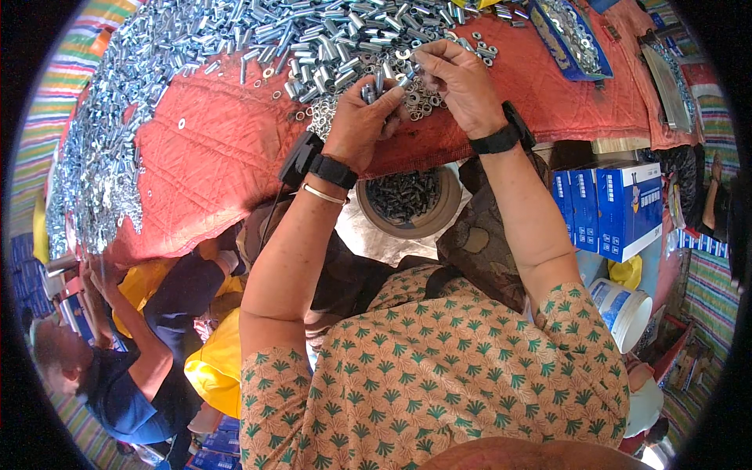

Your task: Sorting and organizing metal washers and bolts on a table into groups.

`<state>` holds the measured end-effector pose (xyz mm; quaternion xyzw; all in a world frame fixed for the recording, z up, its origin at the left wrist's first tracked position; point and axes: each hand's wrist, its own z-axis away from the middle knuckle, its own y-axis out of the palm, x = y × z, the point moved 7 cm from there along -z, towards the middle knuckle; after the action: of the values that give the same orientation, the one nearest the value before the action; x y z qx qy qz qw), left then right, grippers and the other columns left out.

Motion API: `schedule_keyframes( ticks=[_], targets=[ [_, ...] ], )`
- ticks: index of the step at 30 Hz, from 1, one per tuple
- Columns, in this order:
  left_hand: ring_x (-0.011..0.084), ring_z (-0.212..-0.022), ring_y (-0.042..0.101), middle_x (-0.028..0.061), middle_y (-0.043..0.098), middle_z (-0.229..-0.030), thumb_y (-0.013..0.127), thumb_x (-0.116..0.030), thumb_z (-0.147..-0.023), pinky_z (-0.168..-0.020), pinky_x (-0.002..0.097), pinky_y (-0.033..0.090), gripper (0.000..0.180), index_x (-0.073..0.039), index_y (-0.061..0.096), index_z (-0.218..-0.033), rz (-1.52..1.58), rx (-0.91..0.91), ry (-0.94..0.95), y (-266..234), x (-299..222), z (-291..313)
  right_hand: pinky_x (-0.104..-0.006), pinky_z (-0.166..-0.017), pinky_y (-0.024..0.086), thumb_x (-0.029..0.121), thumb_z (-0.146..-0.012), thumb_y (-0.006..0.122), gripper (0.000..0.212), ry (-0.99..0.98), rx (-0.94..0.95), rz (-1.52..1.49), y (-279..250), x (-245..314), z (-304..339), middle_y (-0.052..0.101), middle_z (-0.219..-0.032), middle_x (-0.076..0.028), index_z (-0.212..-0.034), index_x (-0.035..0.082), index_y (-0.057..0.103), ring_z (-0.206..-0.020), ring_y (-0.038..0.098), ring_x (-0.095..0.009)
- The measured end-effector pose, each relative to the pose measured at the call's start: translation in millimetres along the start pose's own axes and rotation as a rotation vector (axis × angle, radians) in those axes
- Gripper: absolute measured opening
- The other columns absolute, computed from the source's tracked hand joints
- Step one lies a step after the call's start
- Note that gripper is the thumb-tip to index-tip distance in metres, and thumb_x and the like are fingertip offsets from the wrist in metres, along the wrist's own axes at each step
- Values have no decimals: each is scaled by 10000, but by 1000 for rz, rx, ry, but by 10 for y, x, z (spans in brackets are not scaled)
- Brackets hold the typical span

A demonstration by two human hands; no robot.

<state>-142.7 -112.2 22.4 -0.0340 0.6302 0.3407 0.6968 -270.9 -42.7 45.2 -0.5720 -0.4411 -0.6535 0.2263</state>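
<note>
My left hand (362,117) is closed around a few short, shiny metal rods (379,84), their ends sticking up past the fingers. Whether they are bolts or sleeves is too small to tell. Just to its right, my right hand (464,90) has its thumb and fingertips pinched together near the left hand's fingers. Whatever sits in that pinch is too small to make out. Both hands are over the near edge of a red padded cloth (219,133). Loose washers (427,106) lie beneath and between them, and metal sleeves (333,47) are heaped just beyond.
Hex nuts (487,52) lie right of the sleeves; a blue tray (601,69) of small metal parts stands at the far right. A bucket (403,229) of dark pieces sits below the table edge. Blue boxes (630,207) are stacked at right. A co-worker (129,376) sits at left.
</note>
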Motion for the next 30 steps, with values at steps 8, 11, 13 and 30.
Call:
schedule_keyframes(
  ticks=[8, 11, 13, 30],
  targets=[
    [70, -497, 496, 25, 591, -680, 595, -154, -893, -425, 179, 351, 116, -60, 556, -948, 121, 48, 0, 12, -39, -2, -193, -611, 433, 124, -867, 628, 96, -294, -166, 558, 48, 331, 110, 596, -763, 23, -913, 39, 630, -699, 543, -43],
    [66, -478, 450, 23, 580, -672, 560, -143, -913, -421, 173, 333, 105, -47, 549, -953, 99, 29, -25, 31, -14, -3, -267, -653, 484, 129, -822, 643, 129, -372, -139, 714, 131, 353, 158, 626, -765, -45, -891, 22, 625, -731, 602, -129],
    [58, -473, 439, 22, 574, -668, 552, -145, -917, -420, 170, 327, 98, -50, 548, -937, 104, 27, -49, 31, -10, 14, -312, -660, 494, 105, -817, 620, 113, -519, -145, 895, 236, 434, 202, 617, -829, -100, -902, 32, 609, -767, 617, -217],
    [86, -458, 449, 35, 566, -664, 542, -157, -926, -425, 195, 358, 115, -43, 539, -942, 171, 1, 3, 79, -172, -12, -402, -710, 502, 112, -819, 530, 150, -794, -229, 1289, -196, 578, 105, 596, -885, -147, -925, 36, 604, -820, 605, -320]
  ],
)
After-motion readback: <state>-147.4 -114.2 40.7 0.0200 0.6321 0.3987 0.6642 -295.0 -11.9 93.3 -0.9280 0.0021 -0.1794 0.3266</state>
